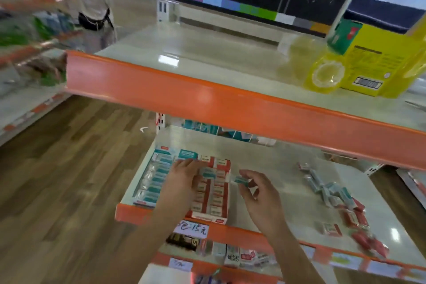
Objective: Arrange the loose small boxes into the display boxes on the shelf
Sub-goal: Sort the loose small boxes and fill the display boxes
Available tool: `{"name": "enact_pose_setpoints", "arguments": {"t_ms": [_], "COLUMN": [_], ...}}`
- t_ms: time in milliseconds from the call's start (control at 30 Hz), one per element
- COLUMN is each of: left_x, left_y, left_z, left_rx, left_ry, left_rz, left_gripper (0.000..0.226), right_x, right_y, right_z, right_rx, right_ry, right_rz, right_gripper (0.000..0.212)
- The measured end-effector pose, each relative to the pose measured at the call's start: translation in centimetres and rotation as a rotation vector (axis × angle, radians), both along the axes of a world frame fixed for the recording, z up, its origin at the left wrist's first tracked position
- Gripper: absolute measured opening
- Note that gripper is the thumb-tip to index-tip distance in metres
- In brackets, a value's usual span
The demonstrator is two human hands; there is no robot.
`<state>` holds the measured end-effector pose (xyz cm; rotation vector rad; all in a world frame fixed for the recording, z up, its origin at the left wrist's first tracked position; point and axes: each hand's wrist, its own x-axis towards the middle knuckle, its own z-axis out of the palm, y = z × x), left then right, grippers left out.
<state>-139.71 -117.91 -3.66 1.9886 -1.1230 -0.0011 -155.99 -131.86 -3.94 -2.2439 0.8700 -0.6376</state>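
While pinched, teal box tops right fingertips.

Your teal display box and red display box sit side by side (nearly full); loose small boxes lie scattered rightward on the shelf.

Glossy shelving, wrapped cartons, wood-look floor

The shelf has a pale, smooth, glossy surface that mirrors ceiling lights, edged with a shiny orange plastic-looking strip. The small boxes look like printed card under clear, shiny wrap, as does the red display box. The floor shows matt brown wood-grain planks. A yellow carton looks like smooth printed card.
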Motion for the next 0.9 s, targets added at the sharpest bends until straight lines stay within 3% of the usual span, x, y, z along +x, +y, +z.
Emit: {"name": "enact_pose_setpoints", "arguments": {"t_ms": [333,633,900], "left_x": [7.8,7.5,6.2], "left_y": [5.5,5.2,4.1], "left_z": [-0.7,-1.1,-1.7], "left_rx": [0.201,0.347,0.418], "left_ry": [-0.08,-0.196,-0.283], "left_rz": [0.152,0.209,0.225], "left_gripper": [0.029,0.035,0.03], "right_x": [9.2,12.2,12.1], "right_y": [4.3,5.5,5.3], "right_z": [-0.3,-1.0,-1.4], "right_rx": [-0.074,-0.179,-0.228], "right_ry": [0.094,0.22,0.192], "right_rz": [0.202,0.204,0.207], "right_gripper": [0.019,0.022,0.017]}}
